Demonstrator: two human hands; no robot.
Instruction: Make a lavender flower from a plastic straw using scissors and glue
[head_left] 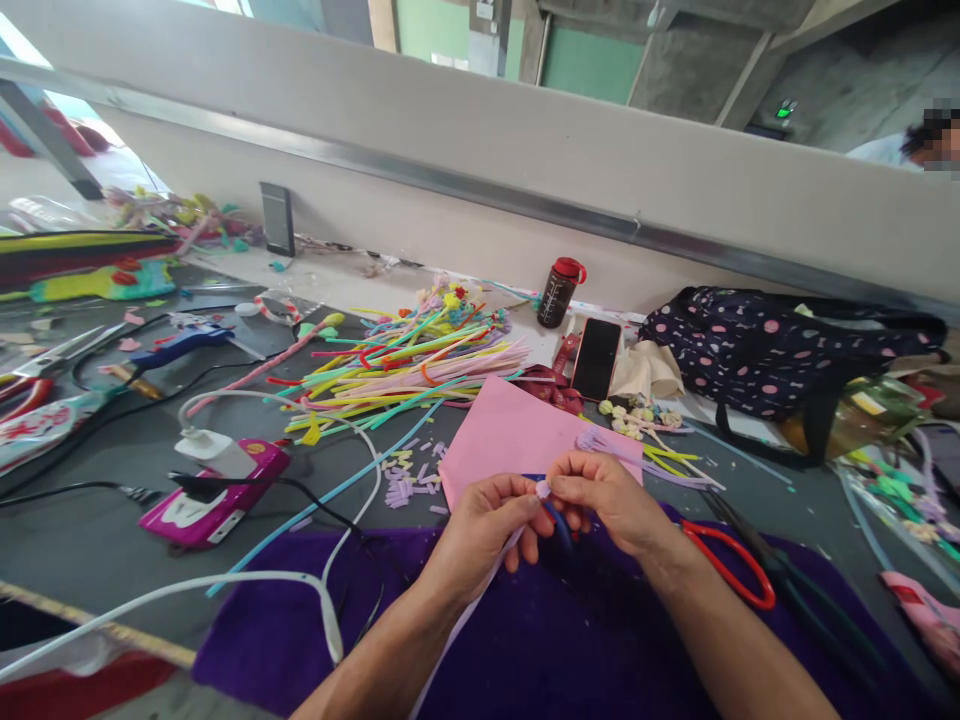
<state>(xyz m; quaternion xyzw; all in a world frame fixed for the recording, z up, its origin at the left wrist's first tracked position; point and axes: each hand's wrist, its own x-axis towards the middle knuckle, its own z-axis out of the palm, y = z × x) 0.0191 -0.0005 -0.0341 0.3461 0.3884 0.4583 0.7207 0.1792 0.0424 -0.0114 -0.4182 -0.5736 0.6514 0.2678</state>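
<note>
In front of me, my left hand (491,515) and my right hand (600,490) meet fingertip to fingertip, both closed in a pinch. Between them is a small lilac pipe-cleaner piece (543,489), its exact shape partly covered by the fingers. A pale lilac strand (469,615) runs down from the left hand along that forearm. Just beyond the hands lies a pink sheet (510,430), with short cut lilac and yellow pieces (409,482) left of it. Lilac and yellow stems (645,455) lie on its right side. Under my hands a purple cloth (570,630) is spread.
Bundled coloured pipe cleaners (420,365) lie behind the sheet. Left are a magenta power strip (217,500) with cables and a blue glue gun (184,345). Right are red-handled scissors (731,565) and dark-handled pliers (795,590). Behind stand a phone (597,358), bottle (559,295) and patterned bag (772,350).
</note>
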